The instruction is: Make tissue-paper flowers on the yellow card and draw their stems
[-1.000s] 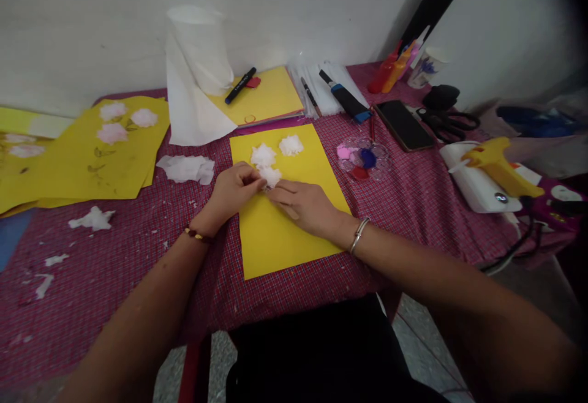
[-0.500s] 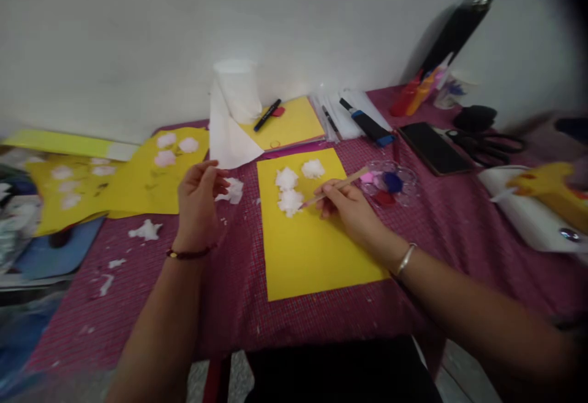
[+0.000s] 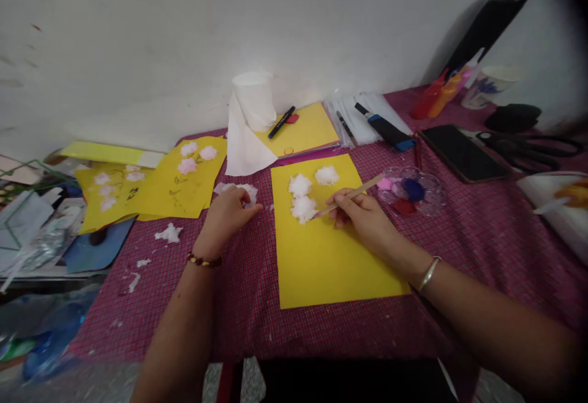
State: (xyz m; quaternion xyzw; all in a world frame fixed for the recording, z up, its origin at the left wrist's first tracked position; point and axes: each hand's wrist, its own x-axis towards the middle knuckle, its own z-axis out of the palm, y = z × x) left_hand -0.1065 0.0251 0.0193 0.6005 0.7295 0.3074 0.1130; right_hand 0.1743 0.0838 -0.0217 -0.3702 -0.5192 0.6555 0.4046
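Note:
My right hand (image 3: pixel 361 214) pinches a slim paintbrush (image 3: pixel 367 185) with a pale wooden handle. Its pinkish tip meets the edge of the lower white tissue puff (image 3: pixel 303 208). Two more puffs sit above it on the yellow sheet (image 3: pixel 331 262), one directly over it and another to the right. My left hand (image 3: pixel 229 216) is left of the sheet, over the near side of a crumpled tissue piece (image 3: pixel 250 192); its thumb is stretched out, its fingers bend downward and appear to hold nothing. Right of the sheet lies a clear palette (image 3: pixel 432 198) with pink, blue and red paint.
Yellow sheets with pink puffs (image 3: pixel 158 198) lie at left, near tissue scraps (image 3: pixel 169 233). Behind are a tissue roll (image 3: pixel 255 100), a black marker (image 3: pixel 282 122) and a box cutter (image 3: pixel 386 128). At right are a phone (image 3: pixel 463 153), scissors (image 3: pixel 519 146) and paint bottles (image 3: pixel 429 98).
My left hand has lowered from its raised position to the tissue piece beside the sheet. My right hand keeps the brush at the lower puff. The view has shifted slightly left.

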